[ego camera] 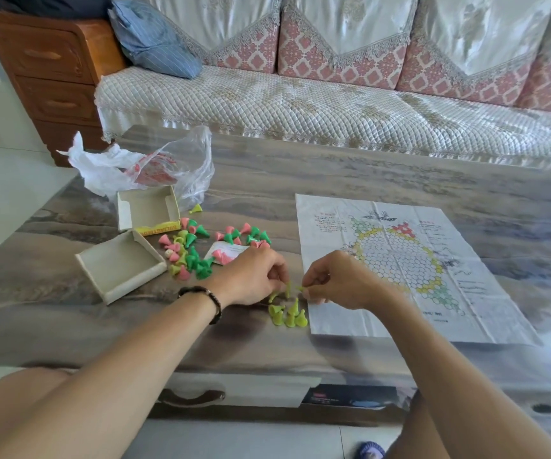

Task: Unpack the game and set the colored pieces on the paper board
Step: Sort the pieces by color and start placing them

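while both hands work over the yellow pieces (288,313) at the board's near left corner, the step in hand looks like sorting by colour before any placing. the left hand (253,276) has its fingers curled down and pinches one yellow piece by the tip; the right hand (340,282) pinches another between thumb and forefinger. the small yellow cluster stands on the table (300,167) just beside the board (399,260), some cones upright, one or two tipped. no pieces stand on the board yet.

to do this well, each cone should be held low on its body, not at the thin tip, so it does not roll away. the cluster sits close to the paper edge, so a careless sweep of the wrist could lift or shift the sheet; better to press it flat first. the mixed pile (201,250) of pink and green, with a few yellow left in it, lies well apart to the left by the two box halves (128,240), and still needs picking through. the bag (154,164) lies behind them.
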{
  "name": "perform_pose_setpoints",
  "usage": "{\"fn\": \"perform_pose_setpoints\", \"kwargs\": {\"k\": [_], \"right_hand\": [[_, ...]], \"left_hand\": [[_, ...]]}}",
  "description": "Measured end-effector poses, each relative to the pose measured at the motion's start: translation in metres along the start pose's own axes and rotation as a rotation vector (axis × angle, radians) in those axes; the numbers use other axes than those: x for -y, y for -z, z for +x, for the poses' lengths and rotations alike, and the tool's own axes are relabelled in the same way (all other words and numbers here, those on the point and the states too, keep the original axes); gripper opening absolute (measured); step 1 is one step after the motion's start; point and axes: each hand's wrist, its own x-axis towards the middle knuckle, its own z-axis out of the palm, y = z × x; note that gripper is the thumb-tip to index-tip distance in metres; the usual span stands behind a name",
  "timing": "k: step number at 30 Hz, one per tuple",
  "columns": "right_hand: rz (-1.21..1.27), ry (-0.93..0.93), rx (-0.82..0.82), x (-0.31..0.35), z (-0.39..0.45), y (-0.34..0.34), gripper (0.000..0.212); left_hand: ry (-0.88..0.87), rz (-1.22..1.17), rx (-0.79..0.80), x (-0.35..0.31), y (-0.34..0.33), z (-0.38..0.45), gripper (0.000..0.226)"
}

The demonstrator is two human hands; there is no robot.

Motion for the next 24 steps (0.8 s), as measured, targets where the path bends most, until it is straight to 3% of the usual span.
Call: {"fn": "perform_pose_setpoints", "kwargs": {"k": [14,19,24], "right_hand": [[0.211,-0.030,0.024,0.004,-0.003,-0.010,0.022],[0.185,-0.045,0.029,0.008,0.000,-0.010,0.023],[-0.005,-0.007,-0.118,0.022,0.015,-0.006,0.022]], "left_hand": [[0.041,-0.030,-0.011,0.005,0.003,-0.017,0.020],[0.038,0.000,-0.093,0.011,0.007,-0.032,0.022],[0.022,0.103,-0.307,0.027,0.013,-0.059,0.021]]}}
